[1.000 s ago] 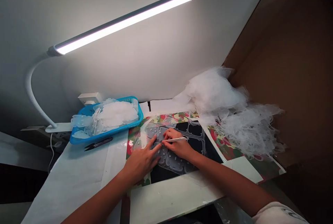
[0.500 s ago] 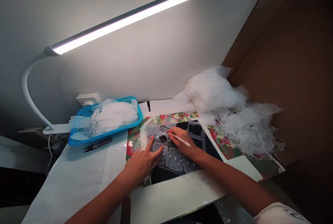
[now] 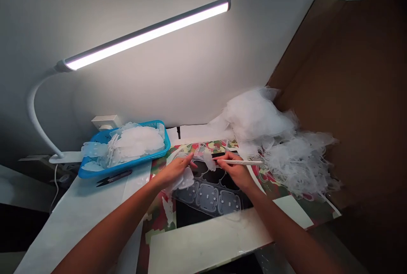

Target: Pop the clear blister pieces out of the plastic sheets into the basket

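A translucent moulded sheet of small pads [image 3: 211, 195] lies on a dark patch of the patterned mat [image 3: 159, 214]. My left hand [image 3: 176, 170] is raised above its left end, fingers closed on several loose translucent pieces [image 3: 186, 180]. My right hand [image 3: 235, 171] pinches a thin white stick [image 3: 243, 162] that points right, and one translucent piece [image 3: 209, 159] hangs at its fingertips between the two hands.
A blue tray [image 3: 92, 171] heaped with translucent pieces sits at the left, black snips [image 3: 113, 177] in front of it. A lit bar lamp [image 3: 146, 34] arches overhead. A heap of white trimmings [image 3: 280, 138] fills the right, against a brown cardboard wall [image 3: 349, 87].
Both hands have lifted off the sheet. My left hand went from flat on the sheet to holding loose pieces, and my right hand pulled a piece free and swung the stick to point right.
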Available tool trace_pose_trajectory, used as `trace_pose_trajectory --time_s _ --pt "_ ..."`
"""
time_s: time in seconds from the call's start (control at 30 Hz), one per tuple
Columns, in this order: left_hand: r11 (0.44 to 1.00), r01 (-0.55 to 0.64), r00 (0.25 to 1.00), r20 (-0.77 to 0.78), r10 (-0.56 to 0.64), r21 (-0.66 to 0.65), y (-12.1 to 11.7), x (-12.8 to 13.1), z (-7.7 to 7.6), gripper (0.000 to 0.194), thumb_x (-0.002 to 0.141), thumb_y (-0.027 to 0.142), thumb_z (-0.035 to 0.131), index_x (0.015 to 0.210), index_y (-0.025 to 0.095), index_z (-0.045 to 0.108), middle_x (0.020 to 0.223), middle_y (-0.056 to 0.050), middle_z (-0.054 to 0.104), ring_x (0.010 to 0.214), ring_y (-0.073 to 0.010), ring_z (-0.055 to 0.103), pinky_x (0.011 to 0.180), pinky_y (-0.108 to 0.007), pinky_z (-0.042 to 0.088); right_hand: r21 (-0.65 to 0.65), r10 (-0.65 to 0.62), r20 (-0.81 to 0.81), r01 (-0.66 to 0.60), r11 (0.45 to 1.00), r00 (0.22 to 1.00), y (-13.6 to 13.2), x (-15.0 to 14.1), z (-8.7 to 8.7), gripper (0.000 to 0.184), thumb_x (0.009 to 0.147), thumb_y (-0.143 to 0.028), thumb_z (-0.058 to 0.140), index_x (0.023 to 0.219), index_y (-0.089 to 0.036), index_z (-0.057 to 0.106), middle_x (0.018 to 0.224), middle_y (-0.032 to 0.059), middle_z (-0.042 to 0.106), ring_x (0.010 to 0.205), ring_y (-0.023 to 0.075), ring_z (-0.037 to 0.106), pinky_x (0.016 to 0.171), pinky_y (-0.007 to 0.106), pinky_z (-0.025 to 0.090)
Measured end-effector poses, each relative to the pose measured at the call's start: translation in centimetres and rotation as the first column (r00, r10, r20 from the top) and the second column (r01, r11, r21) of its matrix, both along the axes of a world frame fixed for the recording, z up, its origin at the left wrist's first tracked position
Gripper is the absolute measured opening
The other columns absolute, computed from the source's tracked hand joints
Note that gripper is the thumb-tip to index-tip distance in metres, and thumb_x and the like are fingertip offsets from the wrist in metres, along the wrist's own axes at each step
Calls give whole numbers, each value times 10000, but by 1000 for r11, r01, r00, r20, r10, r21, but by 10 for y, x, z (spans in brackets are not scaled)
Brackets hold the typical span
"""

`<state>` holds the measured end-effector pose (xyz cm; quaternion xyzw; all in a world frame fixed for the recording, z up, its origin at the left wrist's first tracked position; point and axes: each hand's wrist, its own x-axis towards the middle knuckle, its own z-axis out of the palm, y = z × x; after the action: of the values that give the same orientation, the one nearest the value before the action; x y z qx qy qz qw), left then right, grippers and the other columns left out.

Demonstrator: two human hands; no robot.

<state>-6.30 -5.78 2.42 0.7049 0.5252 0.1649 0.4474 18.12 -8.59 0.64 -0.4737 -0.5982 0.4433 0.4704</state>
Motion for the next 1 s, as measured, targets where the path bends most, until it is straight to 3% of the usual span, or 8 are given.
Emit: trace_pose_trajectory --time_s 0.1,0.2,0.33,0.53,0.73,0.8,0.93,1.0 --pt "982 21 992 129 3 -187 15 11 -11 599 843 671 438 813 142 717 667 -46 676 560 -164 571 516 -257 410 -58 169 40 -166 984 985 0 -13 8 213 811 -397 668 738 -206 611 942 35 734 762 169 613 703 295 449" --pt "994 31 991 133 -17 -103 16 17 -25 310 701 450 690 795 155 701 643 -5 645 557 -143 546 510 -237 373 -103 134 -28 -137 985 991 17 -18 5 239 760 -395 692 684 -196 582 951 44 722 806 177 612 747 308 443" --pt "999 -1 991 136 -6 52 8 19 -36 214 653 270 696 841 168 693 698 12 637 653 -150 562 573 -234 379 -212 170 -37 -174 962 985 41 -18 -7 286 667 -377 744 617 -191 532 959 53 701 884 195 609 806 321 428" --pt "988 -27 991 137 6 152 -4 18 -39 254 703 260 677 937 175 729 818 -24 712 754 -184 619 688 -273 443 -200 215 84 -195 960 973 47 -19 -20 267 718 -405 696 665 -199 535 790 5 667 729 163 557 677 283 394" --pt "939 -51 976 214 -25 339 -24 14 -33 144 797 251 644 857 189 760 833 -35 721 782 -171 638 727 -262 462 2 -44 272 45 999 961 58 -14 -26 212 755 -335 624 623 -211 514 662 -8 589 689 170 522 676 293 372" --pt "942 -51 973 231 -28 331 -28 12 -30 154 817 274 647 886 201 764 837 -31 726 784 -169 643 722 -254 470 -27 -32 229 39 999 973 60 -11 -26 200 756 -338 628 641 -213 523 746 9 643 736 179 554 708 302 392" --pt "969 -113 957 285 47 218 -31 9 -26 235 834 347 654 998 210 752 957 -32 747 813 -175 660 697 -241 493 -39 32 -48 -34 999 998 51 -4 -14 224 771 -372 663 672 -216 536 920 25 695 857 185 600 816 326 425" --pt "975 -126 950 306 65 185 -31 9 -25 246 826 365 663 984 200 754 952 -36 749 809 -178 663 682 -237 499 -45 137 -168 -146 988 976 42 0 -4 243 785 -375 676 672 -211 535 967 34 702 947 195 609 887 342 421"
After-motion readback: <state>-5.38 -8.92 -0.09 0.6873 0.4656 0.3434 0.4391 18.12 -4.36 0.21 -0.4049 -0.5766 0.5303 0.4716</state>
